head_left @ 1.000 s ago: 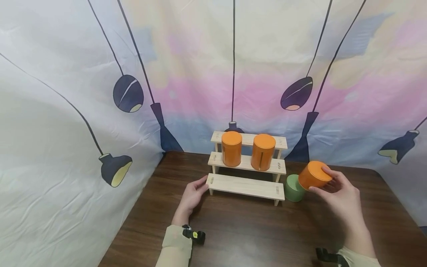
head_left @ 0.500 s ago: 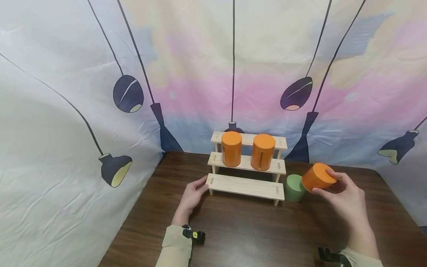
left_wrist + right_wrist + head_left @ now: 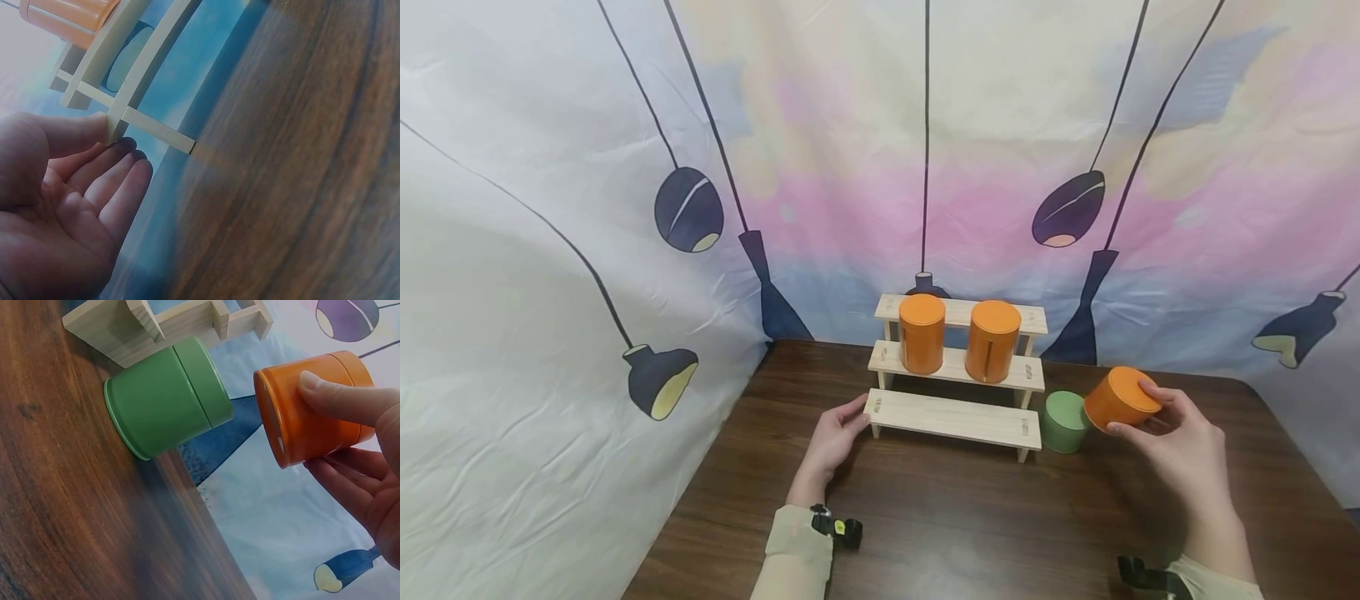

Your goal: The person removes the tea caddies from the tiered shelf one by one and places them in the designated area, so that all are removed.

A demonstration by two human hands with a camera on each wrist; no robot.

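Note:
My right hand (image 3: pixel 1187 446) grips a short orange tin (image 3: pixel 1118 402) by its sides, thumb on one side and fingers on the other. In the right wrist view the orange tin (image 3: pixel 312 406) is tilted and held clear of the table. Just left of it a green tin (image 3: pixel 1064 425) stands upright on the table, apart from the orange one. My left hand (image 3: pixel 831 440) pinches the left end of the lowest step of a three-step wooden rack (image 3: pixel 951 417); the left wrist view shows the thumb on top and fingertips below the wood (image 3: pixel 134 87).
Two taller orange tins, one at left (image 3: pixel 921 337) and one at right (image 3: pixel 992 343), stand on the middle step. The rack is on a dark brown wooden table (image 3: pixel 955 533). A cloth backdrop (image 3: pixel 850 167) with painted lamps hangs behind and to the left.
My right hand has shifted a little to the right and slightly down with the orange tin, uncovering more of the green tin. The left hand and the rack have stayed put.

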